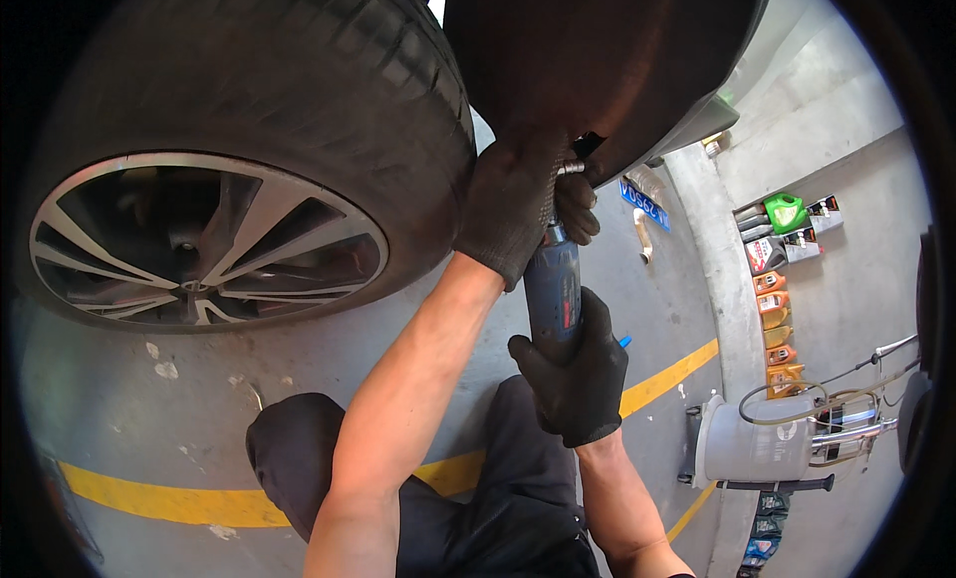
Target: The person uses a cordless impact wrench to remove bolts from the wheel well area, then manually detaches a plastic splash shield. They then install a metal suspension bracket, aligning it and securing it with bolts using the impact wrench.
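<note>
The wheel (pixel 249 130) looms nearest us at ten o'clock, a dark curved panel (pixel 597 60) at one. Our gloved left hand (pixel 518 195) curls around the front, our right hand (pixel 580 374) the body, of a blue power tool (pixel 555 294) just off centre, toward three o'clock.

You have a slim blue-grey power tool (pixel 554 297), its long body gripped in your gloved right hand (pixel 581 374), its silver neck pointing toward the dark curved panel (pixel 607 65) overhead. A small silver metal piece (pixel 571 168) shows beside your left hand (pixel 520 195), just below the panel's edge.
</note>
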`<action>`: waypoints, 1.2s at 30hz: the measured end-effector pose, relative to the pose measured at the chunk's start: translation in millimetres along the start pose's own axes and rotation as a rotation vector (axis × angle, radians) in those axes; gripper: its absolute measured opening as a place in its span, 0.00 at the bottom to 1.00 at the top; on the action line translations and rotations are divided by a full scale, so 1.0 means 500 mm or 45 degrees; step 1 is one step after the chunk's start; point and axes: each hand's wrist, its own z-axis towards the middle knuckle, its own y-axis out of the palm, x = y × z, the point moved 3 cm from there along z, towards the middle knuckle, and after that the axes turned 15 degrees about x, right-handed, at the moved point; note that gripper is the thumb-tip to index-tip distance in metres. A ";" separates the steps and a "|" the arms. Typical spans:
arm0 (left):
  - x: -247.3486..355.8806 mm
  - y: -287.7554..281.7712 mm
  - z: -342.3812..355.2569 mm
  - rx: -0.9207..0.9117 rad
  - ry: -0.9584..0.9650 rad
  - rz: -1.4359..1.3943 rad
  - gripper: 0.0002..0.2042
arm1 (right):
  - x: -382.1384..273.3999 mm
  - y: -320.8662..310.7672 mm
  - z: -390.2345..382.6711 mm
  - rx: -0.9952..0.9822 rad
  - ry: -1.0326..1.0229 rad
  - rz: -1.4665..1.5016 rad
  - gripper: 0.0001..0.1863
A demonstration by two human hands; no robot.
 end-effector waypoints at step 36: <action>0.007 0.010 0.016 0.004 0.115 0.139 0.17 | -0.001 0.052 -0.016 0.156 0.094 0.156 0.34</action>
